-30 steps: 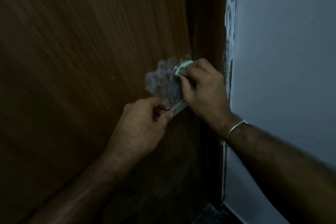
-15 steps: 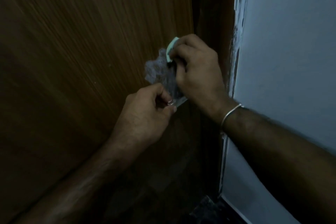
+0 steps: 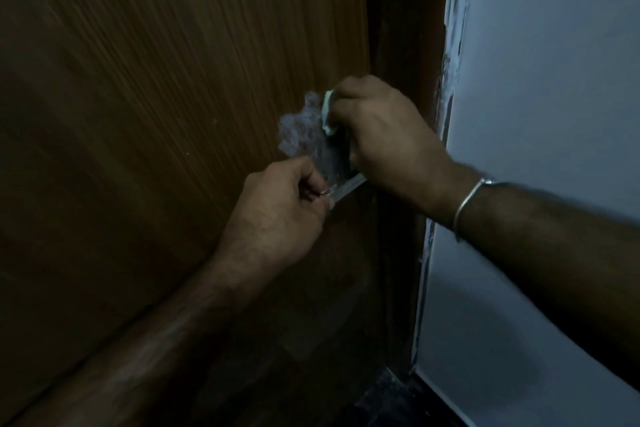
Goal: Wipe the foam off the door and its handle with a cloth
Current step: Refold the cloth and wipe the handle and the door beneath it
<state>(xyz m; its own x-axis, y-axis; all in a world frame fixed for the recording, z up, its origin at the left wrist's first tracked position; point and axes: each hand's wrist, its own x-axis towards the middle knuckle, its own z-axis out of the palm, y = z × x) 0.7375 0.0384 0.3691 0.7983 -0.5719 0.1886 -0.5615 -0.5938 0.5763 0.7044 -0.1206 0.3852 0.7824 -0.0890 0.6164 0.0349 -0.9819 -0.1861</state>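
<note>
- Right hand (image 3: 384, 135) gripped the cloth (image 3: 327, 113) against foam (image 3: 304, 132) on the door (image 3: 173, 97).
- Left hand (image 3: 277, 215) pinched the handle (image 3: 346, 185).
- Recommended: firm overlapping strokes, handle kept steadied.

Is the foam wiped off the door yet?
Not yet. A whitish foam patch remains on the door, beside the cloth in the right hand.
</note>
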